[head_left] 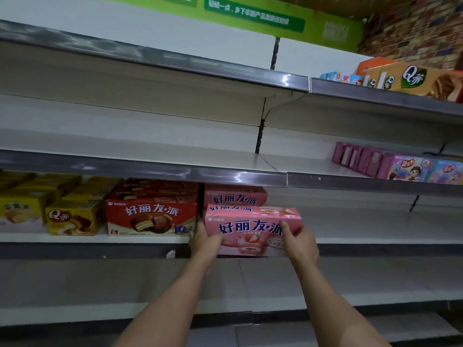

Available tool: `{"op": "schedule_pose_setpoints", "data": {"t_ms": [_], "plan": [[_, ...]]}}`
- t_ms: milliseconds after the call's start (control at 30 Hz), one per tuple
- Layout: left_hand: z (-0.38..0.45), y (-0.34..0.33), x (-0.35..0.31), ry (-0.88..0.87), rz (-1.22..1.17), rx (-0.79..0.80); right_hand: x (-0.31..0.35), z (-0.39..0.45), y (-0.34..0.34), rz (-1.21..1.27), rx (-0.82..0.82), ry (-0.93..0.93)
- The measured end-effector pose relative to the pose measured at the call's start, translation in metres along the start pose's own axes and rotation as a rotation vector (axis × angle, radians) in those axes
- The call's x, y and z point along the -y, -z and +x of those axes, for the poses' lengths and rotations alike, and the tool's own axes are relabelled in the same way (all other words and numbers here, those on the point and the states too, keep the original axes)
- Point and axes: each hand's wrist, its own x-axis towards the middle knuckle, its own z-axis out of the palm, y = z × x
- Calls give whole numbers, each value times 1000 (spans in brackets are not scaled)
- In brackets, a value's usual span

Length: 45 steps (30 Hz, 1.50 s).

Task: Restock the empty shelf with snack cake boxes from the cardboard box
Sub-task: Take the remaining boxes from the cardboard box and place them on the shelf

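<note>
A pink strawberry snack cake box (250,227) sits at the front edge of the third shelf (375,231), held between both hands. My left hand (204,240) grips its left end and my right hand (298,242) grips its lower right corner. Directly behind it stands another pink box (235,197) of the same kind. The cardboard box is out of view.
Left of the pink boxes stand red chocolate pie boxes (151,216) and yellow cake boxes (72,219). The shelf to the right of my hands is bare. The shelf above holds purple boxes (400,166) at the right; the top shelf holds orange boxes (413,80).
</note>
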Motion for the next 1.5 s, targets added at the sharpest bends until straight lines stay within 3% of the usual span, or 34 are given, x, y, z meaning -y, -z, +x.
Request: {"op": "schedule_pose_setpoints", "data": {"t_ms": [200, 600, 1133, 1500], "plan": [[4, -21, -7, 17, 74, -161, -10, 26, -18, 87, 134, 58], [67, -38, 8, 24, 66, -152, -16, 81, -74, 150, 292, 27], [109, -54, 19, -79, 53, -195, 2, 99, -93, 269, 314, 32], [132, -58, 20, -49, 40, -181, 8, 103, -108, 374, 305, 31]]}}
